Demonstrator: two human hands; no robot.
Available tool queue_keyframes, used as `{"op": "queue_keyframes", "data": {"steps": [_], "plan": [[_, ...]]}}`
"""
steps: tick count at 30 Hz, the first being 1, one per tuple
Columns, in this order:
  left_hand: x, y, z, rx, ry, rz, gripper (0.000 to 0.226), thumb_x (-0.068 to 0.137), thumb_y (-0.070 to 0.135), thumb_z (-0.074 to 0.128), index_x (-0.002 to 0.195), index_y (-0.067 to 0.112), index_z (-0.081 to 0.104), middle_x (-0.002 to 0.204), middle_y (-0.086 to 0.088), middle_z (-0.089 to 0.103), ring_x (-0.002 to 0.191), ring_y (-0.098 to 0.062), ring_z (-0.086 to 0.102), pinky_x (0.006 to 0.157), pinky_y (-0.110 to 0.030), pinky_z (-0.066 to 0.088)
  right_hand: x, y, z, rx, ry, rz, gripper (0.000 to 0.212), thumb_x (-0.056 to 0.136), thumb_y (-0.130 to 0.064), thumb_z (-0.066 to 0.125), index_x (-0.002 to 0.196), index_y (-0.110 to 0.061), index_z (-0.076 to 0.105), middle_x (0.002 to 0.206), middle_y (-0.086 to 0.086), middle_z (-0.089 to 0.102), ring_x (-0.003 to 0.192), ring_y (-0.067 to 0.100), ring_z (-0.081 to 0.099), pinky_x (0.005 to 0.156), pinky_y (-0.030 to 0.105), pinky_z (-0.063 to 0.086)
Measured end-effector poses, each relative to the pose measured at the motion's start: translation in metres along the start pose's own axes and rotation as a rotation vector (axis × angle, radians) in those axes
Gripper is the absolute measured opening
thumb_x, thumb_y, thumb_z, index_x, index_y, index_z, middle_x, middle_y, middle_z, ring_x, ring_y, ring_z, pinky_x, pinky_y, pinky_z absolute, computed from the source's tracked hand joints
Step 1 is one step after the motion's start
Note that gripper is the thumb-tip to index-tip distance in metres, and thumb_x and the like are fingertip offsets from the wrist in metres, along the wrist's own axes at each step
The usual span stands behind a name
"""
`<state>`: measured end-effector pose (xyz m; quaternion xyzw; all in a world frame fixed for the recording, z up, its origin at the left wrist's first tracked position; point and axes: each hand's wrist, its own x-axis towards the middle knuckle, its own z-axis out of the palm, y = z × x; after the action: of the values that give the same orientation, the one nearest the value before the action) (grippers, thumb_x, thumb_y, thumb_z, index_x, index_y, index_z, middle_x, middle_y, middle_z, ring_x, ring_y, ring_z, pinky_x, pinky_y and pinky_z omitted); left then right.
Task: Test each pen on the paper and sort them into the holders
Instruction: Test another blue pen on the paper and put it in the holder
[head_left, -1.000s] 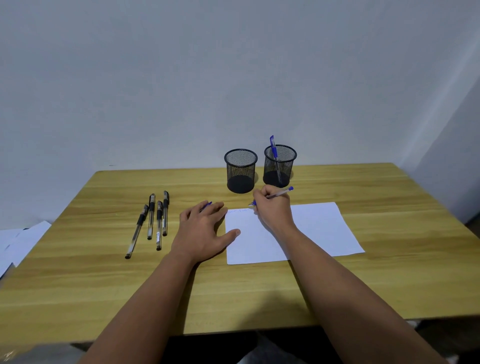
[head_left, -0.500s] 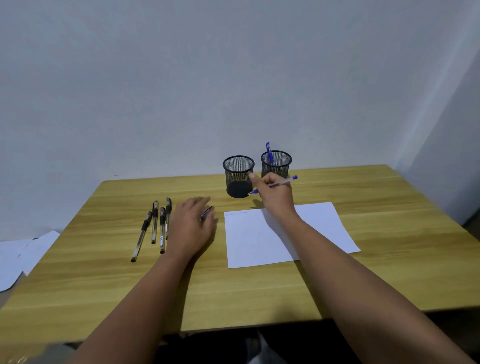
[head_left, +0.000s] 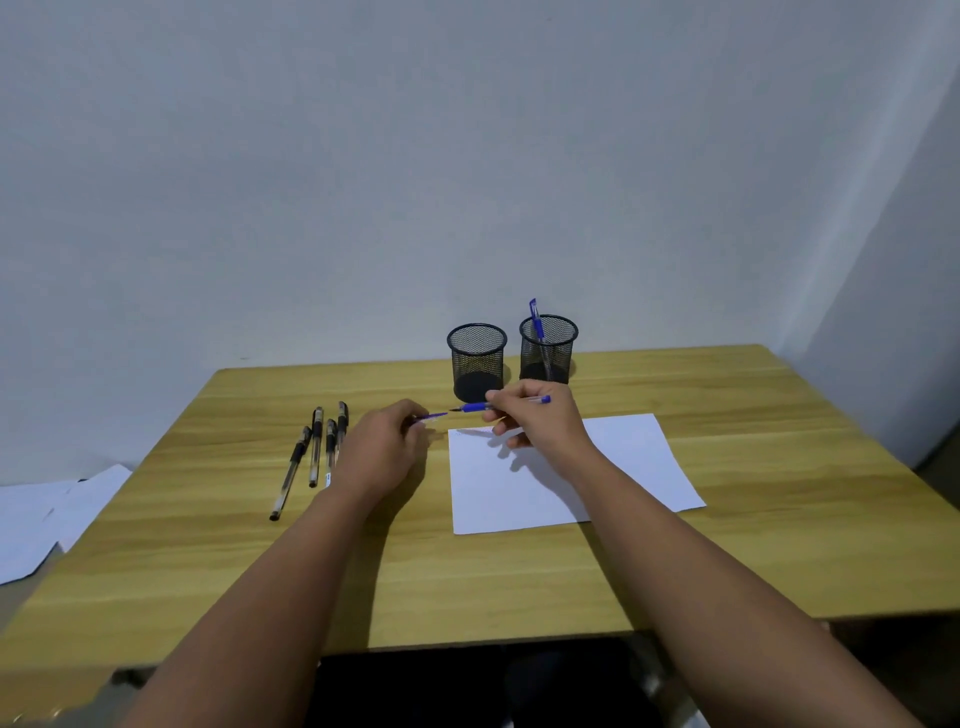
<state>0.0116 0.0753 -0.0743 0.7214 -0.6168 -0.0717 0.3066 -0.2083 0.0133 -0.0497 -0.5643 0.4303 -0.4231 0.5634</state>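
Right hand (head_left: 535, 415) holds blue pen (head_left: 501, 406); left hand (head_left: 387, 447) pinches its cap (head_left: 431, 417).

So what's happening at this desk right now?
A person is testing pens. The right hand holds an uncapped blue pen just above the white paper, tip pointing at the blue cap pinched in the left hand. One blue pen already stands in the right holder; the left holder looks empty. Four black pens lie untested on the table.
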Motion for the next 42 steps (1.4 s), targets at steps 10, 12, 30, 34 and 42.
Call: {"op": "queue_keyframes", "data": {"steps": [10, 12, 30, 34, 42], "plan": [[-0.006, 0.041, -0.009, -0.179, 0.015, 0.128, 0.014, 0.098, 0.02, 0.065, 0.109, 0.023, 0.073, 0.093, 0.012, 0.07, 0.089, 0.001, 0.06, 0.069, -0.017, 0.042, -0.018, -0.011, -0.017, 0.06, 0.025, 0.012, 0.021, 0.096, -0.018, 0.08, 0.104, 0.001, 0.079, 0.082, 0.01, 0.081, 0.061, 0.011, 0.07, 0.052, 0.023, 0.056], [-0.005, 0.05, -0.01, -0.251, -0.006, 0.12, 0.014, 0.097, 0.019, 0.066, 0.108, 0.021, 0.074, 0.093, 0.011, 0.072, 0.089, 0.001, 0.063, 0.069, -0.01, 0.042, -0.021, -0.014, -0.022, 0.072, 0.01, 0.025, 0.016, 0.095, -0.019, 0.082, 0.101, -0.004, 0.079, 0.083, 0.009, 0.081, 0.061, 0.01, 0.069, 0.054, 0.024, 0.056], [0.037, 0.151, -0.009, -0.816, 0.13, -0.146, 0.01, 0.089, 0.017, 0.075, 0.093, 0.009, 0.079, 0.084, -0.001, 0.078, 0.076, -0.01, 0.07, 0.084, -0.033, 0.057, -0.029, -0.029, -0.066, 0.028, 0.046, -0.074, 0.013, 0.1, -0.006, 0.073, 0.095, -0.016, 0.08, 0.073, 0.0, 0.073, 0.052, 0.008, 0.048, 0.05, 0.018, 0.043], [0.054, 0.163, 0.001, -0.759, 0.118, -0.101, 0.006, 0.09, 0.021, 0.074, 0.086, 0.018, 0.078, 0.083, -0.001, 0.078, 0.081, -0.017, 0.073, 0.082, -0.035, 0.056, -0.021, -0.026, -0.07, 0.064, 0.114, -0.099, 0.009, 0.1, -0.005, 0.072, 0.102, -0.01, 0.079, 0.073, 0.001, 0.072, 0.05, 0.008, 0.048, 0.049, 0.018, 0.043], [0.103, 0.167, 0.005, -0.506, 0.021, 0.058, 0.037, 0.095, 0.035, 0.058, 0.128, 0.023, 0.069, 0.112, 0.004, 0.076, 0.104, -0.011, 0.068, 0.098, -0.035, 0.053, 0.038, -0.059, -0.101, -0.351, 0.213, -0.173, 0.018, 0.091, -0.014, 0.085, 0.076, -0.022, 0.077, 0.075, -0.002, 0.076, 0.069, 0.009, 0.067, 0.075, 0.027, 0.056]]}}
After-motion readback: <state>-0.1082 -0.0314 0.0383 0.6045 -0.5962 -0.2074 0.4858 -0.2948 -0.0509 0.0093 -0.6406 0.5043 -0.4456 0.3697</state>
